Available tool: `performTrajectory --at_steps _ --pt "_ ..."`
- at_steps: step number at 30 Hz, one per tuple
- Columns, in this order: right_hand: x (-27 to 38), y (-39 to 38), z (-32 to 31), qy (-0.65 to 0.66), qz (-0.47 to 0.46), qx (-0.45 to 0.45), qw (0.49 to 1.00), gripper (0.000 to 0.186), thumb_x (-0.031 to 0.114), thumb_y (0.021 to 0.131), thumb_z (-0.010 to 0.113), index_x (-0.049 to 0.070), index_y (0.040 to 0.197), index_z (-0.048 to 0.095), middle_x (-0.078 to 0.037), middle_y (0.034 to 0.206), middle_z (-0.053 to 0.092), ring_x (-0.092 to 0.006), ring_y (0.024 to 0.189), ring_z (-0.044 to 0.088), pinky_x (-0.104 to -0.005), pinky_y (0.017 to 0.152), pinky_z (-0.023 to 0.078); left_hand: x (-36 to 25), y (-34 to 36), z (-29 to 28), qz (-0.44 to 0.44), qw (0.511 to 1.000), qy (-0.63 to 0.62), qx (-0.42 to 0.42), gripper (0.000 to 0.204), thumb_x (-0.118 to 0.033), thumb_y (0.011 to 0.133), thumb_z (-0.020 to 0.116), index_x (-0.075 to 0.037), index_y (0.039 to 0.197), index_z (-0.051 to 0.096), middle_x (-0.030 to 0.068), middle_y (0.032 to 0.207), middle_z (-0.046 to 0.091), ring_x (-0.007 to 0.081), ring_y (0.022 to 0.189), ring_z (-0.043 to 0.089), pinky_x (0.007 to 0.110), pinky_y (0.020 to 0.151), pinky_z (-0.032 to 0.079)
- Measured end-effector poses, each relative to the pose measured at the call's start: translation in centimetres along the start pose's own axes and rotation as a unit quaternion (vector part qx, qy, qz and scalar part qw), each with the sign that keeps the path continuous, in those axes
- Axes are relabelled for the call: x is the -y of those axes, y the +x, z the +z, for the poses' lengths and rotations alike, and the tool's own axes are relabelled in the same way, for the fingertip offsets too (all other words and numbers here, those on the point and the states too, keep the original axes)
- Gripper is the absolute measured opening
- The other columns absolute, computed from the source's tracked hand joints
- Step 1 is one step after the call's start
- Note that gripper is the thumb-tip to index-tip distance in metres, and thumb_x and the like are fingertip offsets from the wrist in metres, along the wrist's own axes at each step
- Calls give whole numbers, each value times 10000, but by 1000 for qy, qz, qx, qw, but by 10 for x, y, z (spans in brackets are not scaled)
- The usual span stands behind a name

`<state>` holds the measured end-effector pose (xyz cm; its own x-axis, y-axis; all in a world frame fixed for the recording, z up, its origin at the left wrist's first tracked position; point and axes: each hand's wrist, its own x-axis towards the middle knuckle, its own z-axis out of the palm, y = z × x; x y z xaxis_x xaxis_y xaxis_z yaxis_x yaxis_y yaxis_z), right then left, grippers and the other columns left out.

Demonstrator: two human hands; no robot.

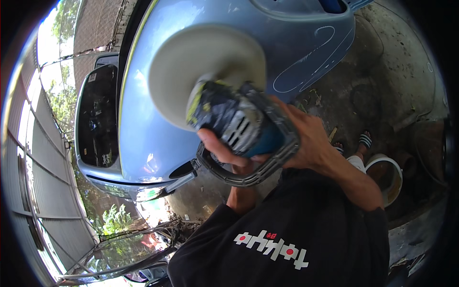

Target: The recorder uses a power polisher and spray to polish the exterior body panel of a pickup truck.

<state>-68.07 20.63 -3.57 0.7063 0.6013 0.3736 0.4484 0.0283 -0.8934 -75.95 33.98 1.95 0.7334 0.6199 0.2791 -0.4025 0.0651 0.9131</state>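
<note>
Dark car glass far left. Glossy blue car panel beside it. Over panel, pale round pad of polisher, contact unclear. Left hand gripping polisher; right hand gripping black loop handle, fingers partly hidden. White bucket at right.

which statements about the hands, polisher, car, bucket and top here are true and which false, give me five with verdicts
1. The left hand and right hand both hold the black-and-blue plastic polisher. True.
2. The polisher carries a square black pad. False: it carries a large round cream pad.
3. Looping white lines show on the shiny blue car panel. True.
4. A bucket stands left of the hands. False: the round white bucket is to their right.
5. The black fabric top has white and red print. True.
</note>
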Motion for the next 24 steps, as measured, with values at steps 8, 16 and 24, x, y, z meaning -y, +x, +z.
performTrajectory --at_steps 8,16,24 --pt "15 -2 -19 -153 6 189 970 1027 507 626 884 89 1461 458 -250 954 679 -431 834 733 -505 710 599 22 -63 -22 -125 985 -64 -97 959 -791 953 424 -32 1539 404 107 1510 504 258 1371 483 381 1181 355" --pt "42 -1 -34 -227 42 232 945 1040 516 642 877 90 1491 453 -254 928 668 -441 830 734 -508 711 602 32 -69 -12 -144 971 -113 -154 1008 -825 922 393 -30 1542 378 152 1475 516 292 1303 533 416 1123 424" --pt "58 15 -29 -133 27 95 986 1053 569 648 902 40 1465 502 -239 983 703 -385 846 755 -455 730 614 -6 -13 3 -43 988 -144 -42 833 -720 1014 360 -40 1484 463 131 1413 590 260 1250 590 396 1080 480"
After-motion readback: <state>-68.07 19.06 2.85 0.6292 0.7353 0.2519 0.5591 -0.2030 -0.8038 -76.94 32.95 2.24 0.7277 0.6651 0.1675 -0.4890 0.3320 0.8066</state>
